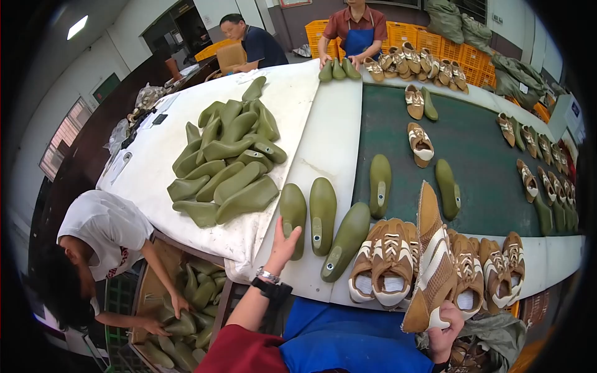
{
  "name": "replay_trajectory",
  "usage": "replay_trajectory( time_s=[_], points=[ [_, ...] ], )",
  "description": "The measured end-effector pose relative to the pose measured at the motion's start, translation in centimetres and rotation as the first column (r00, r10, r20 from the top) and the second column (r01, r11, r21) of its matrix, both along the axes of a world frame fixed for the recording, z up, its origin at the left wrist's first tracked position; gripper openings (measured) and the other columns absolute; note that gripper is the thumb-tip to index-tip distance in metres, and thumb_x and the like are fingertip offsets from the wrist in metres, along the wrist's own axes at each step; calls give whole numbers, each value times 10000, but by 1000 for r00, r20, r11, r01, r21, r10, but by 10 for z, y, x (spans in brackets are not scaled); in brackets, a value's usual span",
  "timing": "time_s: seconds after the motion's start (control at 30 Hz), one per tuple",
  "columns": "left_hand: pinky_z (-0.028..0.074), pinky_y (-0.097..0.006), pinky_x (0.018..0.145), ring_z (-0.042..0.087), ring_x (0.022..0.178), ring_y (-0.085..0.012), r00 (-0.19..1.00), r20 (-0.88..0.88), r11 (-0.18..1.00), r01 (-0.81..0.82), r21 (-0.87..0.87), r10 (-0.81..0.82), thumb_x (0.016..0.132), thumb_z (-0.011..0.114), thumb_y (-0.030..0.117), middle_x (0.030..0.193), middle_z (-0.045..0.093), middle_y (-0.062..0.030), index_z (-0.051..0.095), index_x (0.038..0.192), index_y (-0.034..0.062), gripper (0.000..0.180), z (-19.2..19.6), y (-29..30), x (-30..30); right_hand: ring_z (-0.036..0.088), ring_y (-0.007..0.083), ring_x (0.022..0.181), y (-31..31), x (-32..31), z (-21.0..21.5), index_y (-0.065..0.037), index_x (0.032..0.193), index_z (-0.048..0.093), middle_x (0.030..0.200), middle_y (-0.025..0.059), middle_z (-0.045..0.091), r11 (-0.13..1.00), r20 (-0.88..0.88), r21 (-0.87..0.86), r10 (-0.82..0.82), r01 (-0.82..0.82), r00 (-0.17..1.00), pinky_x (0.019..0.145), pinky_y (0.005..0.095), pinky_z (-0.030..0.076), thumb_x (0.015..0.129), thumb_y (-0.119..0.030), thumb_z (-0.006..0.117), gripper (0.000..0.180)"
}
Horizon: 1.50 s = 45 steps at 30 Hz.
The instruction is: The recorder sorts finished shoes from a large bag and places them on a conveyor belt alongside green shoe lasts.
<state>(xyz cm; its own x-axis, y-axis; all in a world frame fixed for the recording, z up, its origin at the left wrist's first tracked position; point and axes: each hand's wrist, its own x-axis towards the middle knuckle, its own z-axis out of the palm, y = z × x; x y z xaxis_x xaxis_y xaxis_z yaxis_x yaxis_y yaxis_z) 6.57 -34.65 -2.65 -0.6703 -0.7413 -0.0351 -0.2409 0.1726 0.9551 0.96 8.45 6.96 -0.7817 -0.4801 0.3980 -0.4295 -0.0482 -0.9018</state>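
Note:
My left hand (284, 247) has its thumb and fingers on the near end of an olive-green shoe last (292, 211), on the white strip of the table. Two more lasts stand just right of it, a long one (323, 214) and a tilted one (346, 241). At the lower right my right hand (444, 332) grips a tan-and-white shoe upper (433, 280) by its heel, held upright with its toe pointing away. Brown laced uppers (393, 261) sit in a row along the near table edge, partly hidden behind the held one.
A heap of green lasts (230, 149) lies on the white cloth (267, 93) to the left. A dark green belt (398, 186) carries lasts and uppers. A person in white (106, 230) reaches into a box of lasts (193, 323). Across the table, an aproned person (357, 37) handles three lasts.

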Motion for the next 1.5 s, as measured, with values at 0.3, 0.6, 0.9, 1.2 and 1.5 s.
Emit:
replay_trajectory(
  time_s=[0.3,0.6,0.9,1.2,1.5],
  points=[
    [245,-593,1004,314,1271,-424,974,210,494,142,-858,84,725,662,547,1306,450,-202,540,1230,95,689,31,43,-35,485,197,846,0,20,-12,-26,965,483,951,129,514,987,-9,-18,-159,159,987,774,322,393,764,-393,710,476],
    [281,-558,982,479,1127,-313,971,230,551,159,-819,62,719,645,311,1123,608,-101,569,1169,88,508,26,37,-41,471,158,717,-32,17,6,-19,910,509,825,89,528,996,-17,-77,-55,53,998,622,277,366,768,-337,715,404],
    [293,-538,980,516,1061,-267,980,197,549,186,-815,-40,706,647,310,1046,626,-90,594,1124,76,482,32,43,-24,491,166,657,-41,17,14,-12,873,511,772,102,543,993,-32,-87,-85,82,996,575,273,377,752,-344,728,415],
    [295,-537,979,518,1043,-259,986,166,519,150,-842,-15,748,655,360,1002,627,-79,593,1127,91,469,33,46,-14,447,140,699,-38,17,11,-16,867,506,790,64,496,998,31,-54,25,-24,999,603,264,337,761,-348,721,409],
    [294,-504,985,518,1061,-273,983,184,512,162,-843,-8,736,668,350,1020,635,-92,602,1123,92,469,30,44,-21,576,236,650,-49,8,22,-2,844,546,771,143,600,996,-132,-33,-84,80,988,605,322,458,692,-189,721,298]
  ],
)
